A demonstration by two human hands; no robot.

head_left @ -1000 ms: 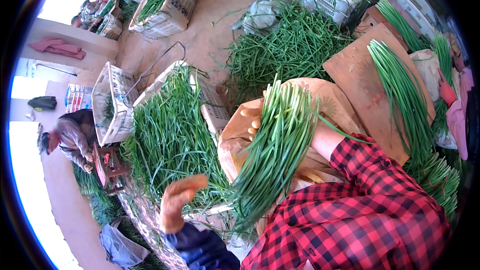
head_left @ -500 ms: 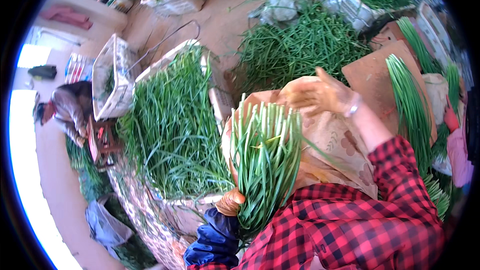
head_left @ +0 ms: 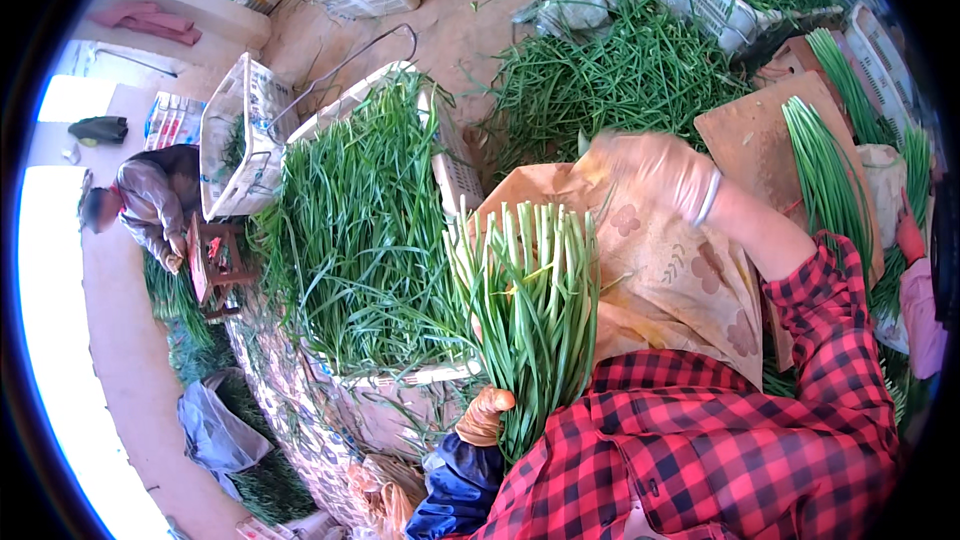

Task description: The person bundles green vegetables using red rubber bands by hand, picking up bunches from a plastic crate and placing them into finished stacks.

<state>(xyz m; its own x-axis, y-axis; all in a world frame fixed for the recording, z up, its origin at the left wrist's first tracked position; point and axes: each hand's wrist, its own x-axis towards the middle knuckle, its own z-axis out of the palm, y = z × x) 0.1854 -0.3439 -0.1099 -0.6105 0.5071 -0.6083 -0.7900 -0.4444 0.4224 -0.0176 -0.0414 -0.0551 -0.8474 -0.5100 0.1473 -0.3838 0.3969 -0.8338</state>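
Left hand (head_left: 484, 418) has moved to the green stalk bundle's (head_left: 535, 325) seven o'clock, fingers grasping it. Right hand (head_left: 650, 172), one o'clock, blurred; grip indeterminable.

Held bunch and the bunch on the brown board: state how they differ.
The held bunch is in the left hand; the board bunch lies untouched on the brown board. The held bunch fans out wide; the board bunch looks narrower. Both are green with paler ends.
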